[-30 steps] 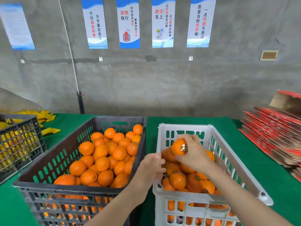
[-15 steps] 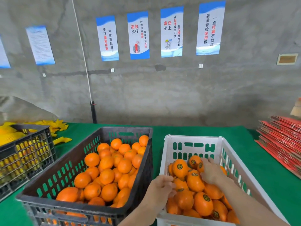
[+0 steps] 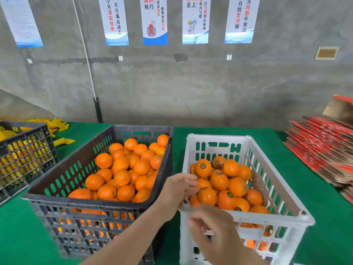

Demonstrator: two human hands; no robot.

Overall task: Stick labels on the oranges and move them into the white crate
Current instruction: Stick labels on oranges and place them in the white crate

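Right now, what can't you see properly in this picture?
Head view only:
1. Right hand: motion blur; whether it holds anything is unclear.
2. Left hand: its own back hides what the fingers pinch, if anything.
3. Label on an orange in the white crate: too small to read.
4. Black crate: top oranges cover the lower ones.
5. Posters: tops cut off by the upper edge.

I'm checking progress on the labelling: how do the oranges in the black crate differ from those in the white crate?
In the black crate the unlabelled oranges show bare peel; in the white crate several labelled oranges carry round dark stickers. The black crate stands on the left, the white crate on the right. Both crates are slotted plastic, hold heaped bright fruit, and stand on the green cloth.
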